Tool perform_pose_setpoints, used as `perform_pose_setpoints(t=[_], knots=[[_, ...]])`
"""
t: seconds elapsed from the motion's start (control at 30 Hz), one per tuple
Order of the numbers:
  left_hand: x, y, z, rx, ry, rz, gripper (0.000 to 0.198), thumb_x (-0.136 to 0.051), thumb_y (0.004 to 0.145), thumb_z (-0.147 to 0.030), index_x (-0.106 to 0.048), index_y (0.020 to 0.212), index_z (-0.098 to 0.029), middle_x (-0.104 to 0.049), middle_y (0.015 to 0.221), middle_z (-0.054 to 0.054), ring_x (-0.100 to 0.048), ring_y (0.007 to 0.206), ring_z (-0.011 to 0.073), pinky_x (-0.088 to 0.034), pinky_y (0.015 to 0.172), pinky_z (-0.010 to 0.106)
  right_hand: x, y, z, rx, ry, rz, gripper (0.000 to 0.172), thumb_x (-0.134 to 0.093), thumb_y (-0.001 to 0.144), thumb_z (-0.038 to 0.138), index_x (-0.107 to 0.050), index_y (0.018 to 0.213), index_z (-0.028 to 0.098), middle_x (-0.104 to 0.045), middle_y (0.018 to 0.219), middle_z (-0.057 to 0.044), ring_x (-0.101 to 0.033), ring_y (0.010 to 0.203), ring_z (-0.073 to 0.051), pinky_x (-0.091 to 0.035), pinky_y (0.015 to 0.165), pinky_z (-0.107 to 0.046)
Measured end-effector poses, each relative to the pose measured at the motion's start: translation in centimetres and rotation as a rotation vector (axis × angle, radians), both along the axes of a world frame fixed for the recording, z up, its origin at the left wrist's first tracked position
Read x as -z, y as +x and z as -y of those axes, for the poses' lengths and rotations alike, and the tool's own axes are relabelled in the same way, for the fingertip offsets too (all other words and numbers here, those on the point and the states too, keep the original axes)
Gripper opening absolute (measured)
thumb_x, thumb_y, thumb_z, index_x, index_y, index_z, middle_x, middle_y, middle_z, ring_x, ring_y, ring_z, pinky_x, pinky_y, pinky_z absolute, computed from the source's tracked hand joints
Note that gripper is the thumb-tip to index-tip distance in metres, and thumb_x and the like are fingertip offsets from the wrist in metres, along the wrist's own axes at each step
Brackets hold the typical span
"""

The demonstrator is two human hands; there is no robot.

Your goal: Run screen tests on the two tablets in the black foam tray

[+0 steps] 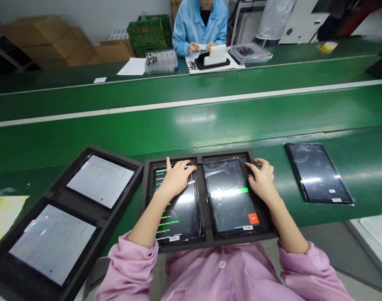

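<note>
Pink sleeves cover both my arms, and my two bare hands lie on a black two-slot tray (pixel 206 240) just in front of my body. My left hand (pixel 175 179) rests flat and released on the upper part of the left tablet (pixel 177 207), with the fingers spread toward the far edge; it grasps nothing. This tablet shows lines of green text on a dark screen. My right hand (pixel 262 177) is also loose, and its fingertips touch the upper right corner of the right tablet (pixel 230 196); I cannot tell if they press on the screen or only on the tray rim. The right tablet shows a green bar and a small red square near its lower right corner.

Both tablets lie with their long axis pointing away from me, side by side, one directly under each hand, so neither hand is nearer than the other to its own tablet.

At my left stands a second black tray (pixel 93 228) with two tablets with white screens. At my right a dark tablet (pixel 318 172) lies alone on the green conveyor belt (pixel 209 121), well apart from my right hand. Across the belt a person in a blue coat (pixel 199 26) works at their own table.
</note>
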State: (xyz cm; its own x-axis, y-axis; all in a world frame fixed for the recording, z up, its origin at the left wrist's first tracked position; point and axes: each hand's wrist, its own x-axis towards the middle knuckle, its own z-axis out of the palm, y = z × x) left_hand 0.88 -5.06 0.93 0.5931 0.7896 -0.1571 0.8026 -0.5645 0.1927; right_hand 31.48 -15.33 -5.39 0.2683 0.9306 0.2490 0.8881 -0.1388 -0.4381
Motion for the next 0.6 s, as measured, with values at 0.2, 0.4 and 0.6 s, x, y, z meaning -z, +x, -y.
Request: perform_pose_setpoints(t=[0.2,0.4,0.6], knots=[[-0.1,0.4,0.1,0.002,0.048,-0.037,0.057,-0.031,0.091,-0.002,-0.066,0.129,-0.025,-0.056,0.148,0.014,-0.050,0.139,0.0302,-0.009,0.120,0.079,2.3,1.1,-0.7,0.010,0.033,-0.027,0.057,-0.046,0.072,0.005,-0.075,0.117,0.025,-0.042,0.132,-0.015,-0.045,0.118,-0.036,-0.048,0.099,-0.061],[0.0,0.3,0.0,-0.011,0.054,-0.026,0.056,-0.032,0.092,-0.002,-0.068,0.127,-0.027,-0.058,0.146,0.014,-0.053,0.137,0.0302,-0.011,0.120,0.079,-0.8,-1.3,0.2,-0.250,0.145,0.059,0.036,-0.053,0.095,0.020,-0.074,0.123,0.031,-0.042,0.143,-0.013,-0.041,0.130,-0.036,-0.037,0.109,-0.062],[-0.9,-0.1,-0.3,-0.005,0.075,-0.040,0.062,-0.028,0.089,-0.002,-0.069,0.129,-0.025,-0.058,0.146,0.016,-0.055,0.136,0.0316,-0.013,0.119,0.079,-2.0,-5.8,1.2,-1.038,0.045,0.148,0.034,-0.070,0.094,0.062,-0.076,0.118,0.038,-0.045,0.153,-0.007,-0.042,0.132,-0.034,-0.022,0.115,-0.068]])
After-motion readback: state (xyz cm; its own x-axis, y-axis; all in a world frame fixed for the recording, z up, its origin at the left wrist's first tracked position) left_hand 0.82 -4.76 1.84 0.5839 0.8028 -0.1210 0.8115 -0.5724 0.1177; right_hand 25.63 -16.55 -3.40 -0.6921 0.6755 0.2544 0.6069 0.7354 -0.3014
